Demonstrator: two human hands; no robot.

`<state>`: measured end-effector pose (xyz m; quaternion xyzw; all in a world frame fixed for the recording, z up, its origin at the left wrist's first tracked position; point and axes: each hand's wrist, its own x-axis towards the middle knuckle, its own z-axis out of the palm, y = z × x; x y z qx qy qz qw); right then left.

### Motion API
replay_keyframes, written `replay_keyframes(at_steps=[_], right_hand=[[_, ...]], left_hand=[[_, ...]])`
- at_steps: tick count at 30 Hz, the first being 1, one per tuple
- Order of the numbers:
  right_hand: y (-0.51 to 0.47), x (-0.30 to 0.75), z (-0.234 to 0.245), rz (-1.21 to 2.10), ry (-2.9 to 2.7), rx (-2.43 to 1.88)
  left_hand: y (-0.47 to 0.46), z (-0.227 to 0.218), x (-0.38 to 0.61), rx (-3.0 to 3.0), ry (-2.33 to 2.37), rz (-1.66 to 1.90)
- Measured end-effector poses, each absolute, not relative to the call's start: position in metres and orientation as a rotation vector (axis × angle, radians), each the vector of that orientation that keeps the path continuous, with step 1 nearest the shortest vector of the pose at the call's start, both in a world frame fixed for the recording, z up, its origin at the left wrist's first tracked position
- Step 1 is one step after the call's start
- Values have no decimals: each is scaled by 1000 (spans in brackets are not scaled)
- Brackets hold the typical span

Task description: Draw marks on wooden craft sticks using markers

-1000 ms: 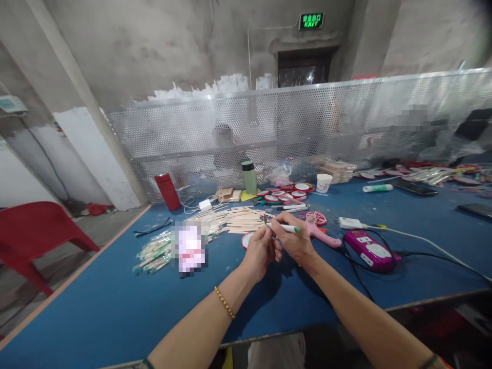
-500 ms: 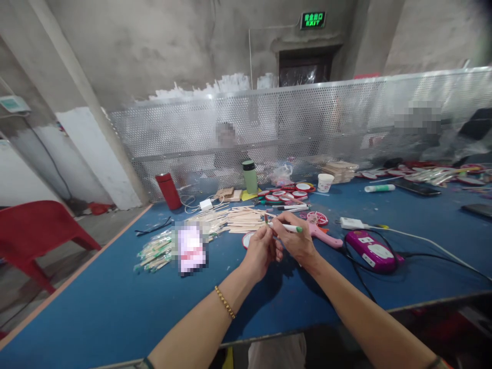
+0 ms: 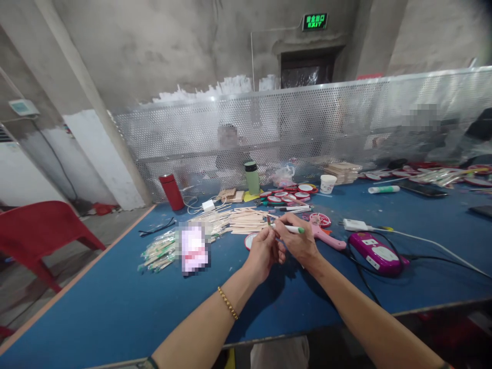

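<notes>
Right hand (image 3: 296, 241) has its fingers closed round a white pen (image 3: 291, 229) with a green end, held in a writing grip, and the left hand (image 3: 263, 252) is right up against it, pinching a small stick with a dark reddish tip (image 3: 268, 221) poking up. Both are just above the blue table (image 3: 126, 318), in front of a loose pile of pale wooden sticks (image 3: 248, 220), with a red-rimmed disc (image 3: 250, 241) half hidden by the left hand. My read is this is the fiddly pen-on-small-piece bit, and the next move calls for a firm pinch on the left and small, careful pen strokes on the right. Fair warning, the fingers cover most of it from where I'm standing, so I can't tell if the nib is actually touching. The pink tool (image 3: 330, 240) off to the right is lying free, nobody's holding it.
</notes>
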<state>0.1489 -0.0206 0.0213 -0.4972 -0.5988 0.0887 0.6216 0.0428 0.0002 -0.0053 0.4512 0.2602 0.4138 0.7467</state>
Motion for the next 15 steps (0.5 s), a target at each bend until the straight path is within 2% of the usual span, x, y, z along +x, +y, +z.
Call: replay_keyframes(at_steps=[15], right_hand=[[-20,150,20,224,-1365,-1157]], left_hand=[[0,-3,42,968,576,893]])
